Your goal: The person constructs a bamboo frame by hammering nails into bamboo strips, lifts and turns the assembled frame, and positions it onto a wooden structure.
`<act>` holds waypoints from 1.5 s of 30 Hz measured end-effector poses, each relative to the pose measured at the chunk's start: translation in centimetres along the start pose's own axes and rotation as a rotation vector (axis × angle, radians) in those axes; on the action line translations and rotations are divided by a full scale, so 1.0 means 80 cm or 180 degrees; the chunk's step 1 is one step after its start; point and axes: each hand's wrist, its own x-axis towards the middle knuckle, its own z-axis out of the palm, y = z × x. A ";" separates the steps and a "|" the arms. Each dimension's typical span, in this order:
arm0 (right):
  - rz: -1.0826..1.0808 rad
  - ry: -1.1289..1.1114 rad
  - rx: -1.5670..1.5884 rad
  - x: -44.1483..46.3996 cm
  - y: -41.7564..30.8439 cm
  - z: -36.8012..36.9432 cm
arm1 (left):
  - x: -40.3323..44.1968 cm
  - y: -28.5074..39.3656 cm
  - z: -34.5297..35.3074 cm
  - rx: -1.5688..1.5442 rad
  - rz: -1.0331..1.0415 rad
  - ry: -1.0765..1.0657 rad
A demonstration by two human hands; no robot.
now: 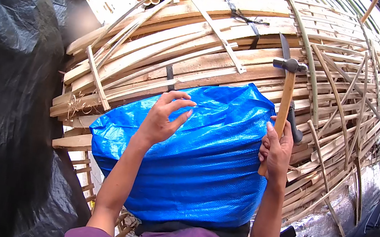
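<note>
Head view: the right hand (278, 152) grips a hammer (287, 95) in front of wood strips (182, 48); the left hand (162, 118), empty, has loosely spread fingers. A black tie (256, 28) is on; several strips lie crosswise.

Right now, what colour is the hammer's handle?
Light tan wood, on the hammer's handle; the head view shows it.

Both your forearms reach forward from your short sleeves. Your left hand (165, 118) is raised with the wrist bent inward, its fingers loosely curled and apart, the thumb spread from them, the grasp open. Your right hand (276, 148) is closed, its fingers wrapped in a grip and the thumb pointing up along it, with the forearm nearly straight behind the wrist.
</note>
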 end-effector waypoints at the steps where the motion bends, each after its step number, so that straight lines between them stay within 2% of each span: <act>1: -0.0003 -0.0010 -0.0004 0.000 -0.001 0.000 | -0.006 0.005 0.001 -0.0020 -0.0032 0.0008; 7: -0.0042 -0.0041 0.0148 -0.006 0.000 0.000 | -0.029 -0.020 0.022 -0.0102 -0.0072 0.0062; 11: -0.0078 0.0302 0.0157 -0.024 0.005 -0.012 | -0.029 -0.018 0.017 -0.0207 -0.0235 0.0132; 13: -0.0495 0.0500 -0.0514 -0.039 0.032 -0.048 | -0.036 -0.024 0.018 -0.0252 -0.0376 0.0219; 17: -0.0821 0.1589 -0.1495 -0.097 0.054 -0.121 | -0.047 -0.055 0.018 -0.0354 -0.0523 0.0014; 20: -0.0285 0.2389 -0.2181 -0.147 0.046 -0.167 | -0.044 -0.059 0.022 -0.0354 -0.0393 -0.0085; 23: -0.0607 0.3002 -0.2689 -0.176 0.081 -0.208 | -0.043 -0.056 0.026 -0.0464 -0.0422 -0.0195; 25: -0.0756 0.3142 -0.2907 -0.180 0.119 -0.228 | -0.042 -0.054 0.027 -0.0403 -0.0380 -0.0261; 28: -0.0413 0.3476 -0.2963 -0.179 0.171 -0.244 | -0.044 -0.053 0.025 -0.0415 -0.0483 -0.0349; 31: -0.0365 0.3399 -0.2937 -0.167 0.195 -0.255 | -0.046 -0.054 0.022 -0.0437 -0.0576 -0.0344; 33: -0.0752 0.3138 -0.3740 -0.167 0.193 -0.259 | -0.048 -0.051 0.024 -0.0432 -0.0626 -0.0348; 34: -0.0273 0.3005 -0.3684 -0.175 0.178 -0.262 | -0.048 -0.049 0.024 -0.0412 -0.0663 -0.0371; 36: -0.0055 0.3173 -0.3289 -0.191 0.151 -0.285 | -0.050 -0.045 0.024 -0.0261 -0.0642 -0.0466; 38: -0.0296 0.3568 -0.3624 -0.219 0.151 -0.351 | -0.052 -0.042 0.027 -0.0239 -0.0722 -0.0454; 43: 0.0980 0.4173 -0.4690 -0.338 0.183 -0.526 | -0.046 -0.035 0.030 -0.0271 -0.0715 -0.0515; 45: 0.1140 0.3963 -0.4252 -0.375 0.195 -0.564 | -0.047 -0.032 0.031 -0.0289 -0.0783 -0.0532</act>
